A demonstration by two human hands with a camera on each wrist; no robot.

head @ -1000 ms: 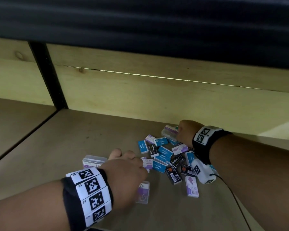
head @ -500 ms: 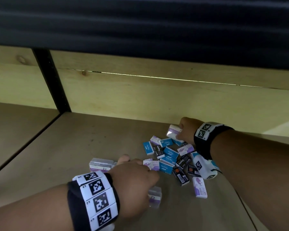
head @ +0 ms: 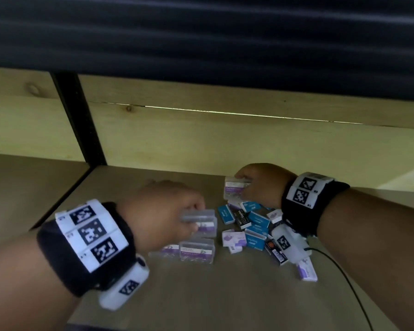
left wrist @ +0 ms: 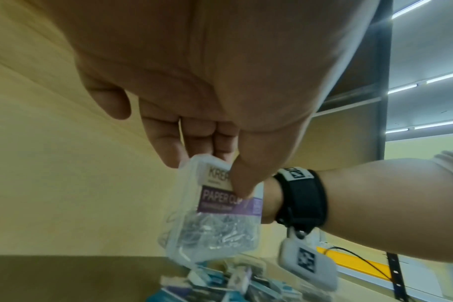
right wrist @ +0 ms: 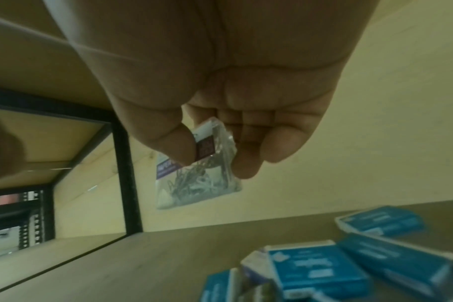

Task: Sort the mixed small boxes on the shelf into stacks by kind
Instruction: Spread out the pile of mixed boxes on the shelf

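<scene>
Fingers of the left hand [head: 158,218] curl round a clear paper-clip box [head: 197,217], lifted just above two more clear boxes [head: 196,250] that lie side by side on the shelf [head: 201,295]; this pair reads as the start of one kind's group. Head view: the right hand [head: 261,185] grips another clear box [head: 234,189] at the far edge of the mixed pile [head: 253,225] of blue, black and white-and-purple boxes, which remains unsorted.

Left wrist view: thumb and fingers [left wrist: 168,147] pinch the clear box [left wrist: 215,210] by its upper end; paper clips show through its wall.

Right wrist view: thumb and fingers [right wrist: 248,163] clamp a clear box of clips [right wrist: 215,149]; a second one [right wrist: 194,183] hangs behind it, and how it is held cannot be told. Blue boxes [right wrist: 316,267] lie loose below. By this evidence the sorting is at an early stage: no finished stacks, most boxes left.
</scene>
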